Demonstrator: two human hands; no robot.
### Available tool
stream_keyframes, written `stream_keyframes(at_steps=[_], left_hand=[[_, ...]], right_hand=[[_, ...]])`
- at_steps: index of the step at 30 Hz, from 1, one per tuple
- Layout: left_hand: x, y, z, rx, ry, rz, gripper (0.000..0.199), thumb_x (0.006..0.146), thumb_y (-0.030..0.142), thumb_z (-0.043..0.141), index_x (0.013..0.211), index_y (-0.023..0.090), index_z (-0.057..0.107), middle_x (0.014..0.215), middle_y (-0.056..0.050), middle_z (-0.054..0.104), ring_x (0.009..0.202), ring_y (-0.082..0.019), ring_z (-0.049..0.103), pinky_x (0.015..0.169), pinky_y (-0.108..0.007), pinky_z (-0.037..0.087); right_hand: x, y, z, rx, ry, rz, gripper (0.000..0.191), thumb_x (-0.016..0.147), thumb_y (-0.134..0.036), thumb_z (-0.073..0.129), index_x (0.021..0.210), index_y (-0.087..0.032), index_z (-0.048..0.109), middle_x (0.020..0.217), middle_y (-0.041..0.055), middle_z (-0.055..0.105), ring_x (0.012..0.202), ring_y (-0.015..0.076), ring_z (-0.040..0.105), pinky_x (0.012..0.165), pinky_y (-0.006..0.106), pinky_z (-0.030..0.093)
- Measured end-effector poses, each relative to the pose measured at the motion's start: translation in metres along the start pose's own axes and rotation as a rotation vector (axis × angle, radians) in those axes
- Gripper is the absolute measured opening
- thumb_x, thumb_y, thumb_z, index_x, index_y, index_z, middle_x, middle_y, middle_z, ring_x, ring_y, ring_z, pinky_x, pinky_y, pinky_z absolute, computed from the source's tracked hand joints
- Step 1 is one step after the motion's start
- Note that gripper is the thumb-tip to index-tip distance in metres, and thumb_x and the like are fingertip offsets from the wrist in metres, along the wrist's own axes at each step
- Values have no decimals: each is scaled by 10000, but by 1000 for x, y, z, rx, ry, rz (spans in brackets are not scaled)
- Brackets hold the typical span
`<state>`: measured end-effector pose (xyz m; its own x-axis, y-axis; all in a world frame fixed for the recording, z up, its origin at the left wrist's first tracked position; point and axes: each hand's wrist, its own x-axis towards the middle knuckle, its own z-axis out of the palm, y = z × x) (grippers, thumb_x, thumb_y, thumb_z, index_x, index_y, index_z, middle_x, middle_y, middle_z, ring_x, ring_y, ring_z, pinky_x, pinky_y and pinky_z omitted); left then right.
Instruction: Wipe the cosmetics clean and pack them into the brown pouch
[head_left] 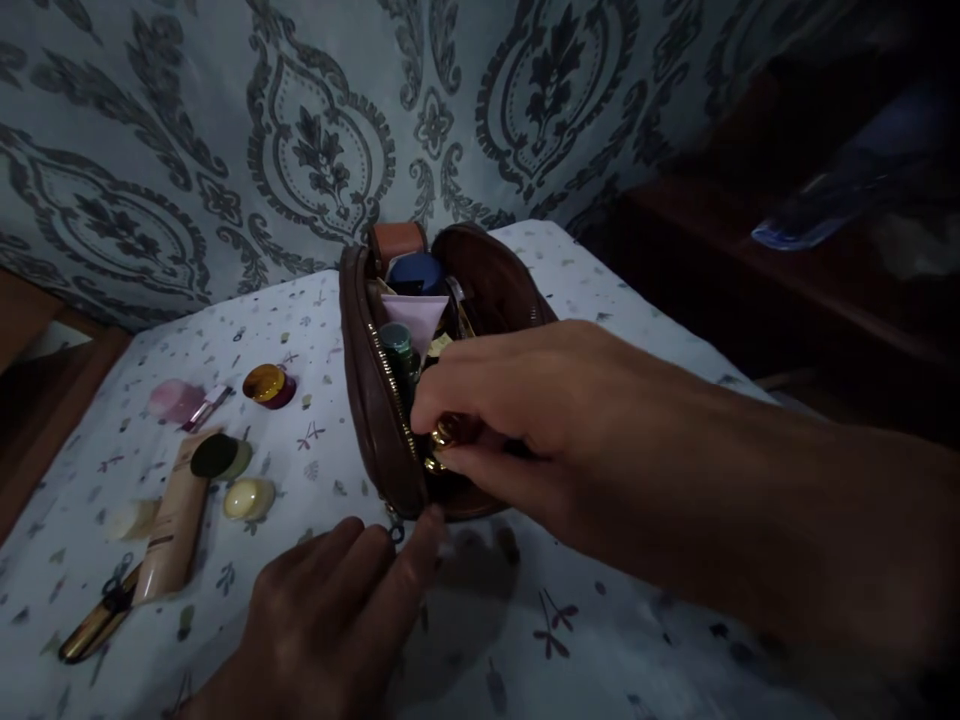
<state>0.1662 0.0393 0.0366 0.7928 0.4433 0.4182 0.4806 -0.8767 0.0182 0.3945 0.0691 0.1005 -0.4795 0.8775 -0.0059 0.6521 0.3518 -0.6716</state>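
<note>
A brown zip bag stands unzipped on the patterned cloth, holding a pink tube, a round blue item and a green bottle. My right hand reaches into its near end, with thumb and fingers closed on a small gold-capped item. The lower part of that item is hidden in the bag. My left hand is at the bag's near edge, index finger reaching to the rim by the zip pull; the other fingers are curled, and whether they hold anything is hidden.
Left of the bag lie a beige tube, a dark-lidded jar, an amber-lidded jar, a cream-coloured jar, a pink item and a gold-and-black tube. A patterned wall rises behind.
</note>
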Motion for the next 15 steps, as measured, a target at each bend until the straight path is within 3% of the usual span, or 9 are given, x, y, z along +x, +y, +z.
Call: stream_keyframes(at_steps=[7, 15], left_hand=[[-5, 0, 3, 8, -20, -13, 331, 966, 106, 451, 1276, 57, 555, 625, 24, 510, 525, -114, 476, 455, -243, 330], [-3, 3, 2, 76, 23, -20, 294, 1011, 164, 397, 1241, 79, 560, 601, 41, 540, 482, -105, 517, 417, -232, 360]], right_hand=[[17, 8, 1, -14, -92, -128, 152, 780, -47, 558, 706, -159, 629, 704, -18, 616, 555, 67, 461, 485, 205, 277], [33, -6, -5, -70, -239, -6, 143, 697, -3, 603, 654, -134, 640, 546, -67, 500, 486, 52, 411, 466, 210, 267]])
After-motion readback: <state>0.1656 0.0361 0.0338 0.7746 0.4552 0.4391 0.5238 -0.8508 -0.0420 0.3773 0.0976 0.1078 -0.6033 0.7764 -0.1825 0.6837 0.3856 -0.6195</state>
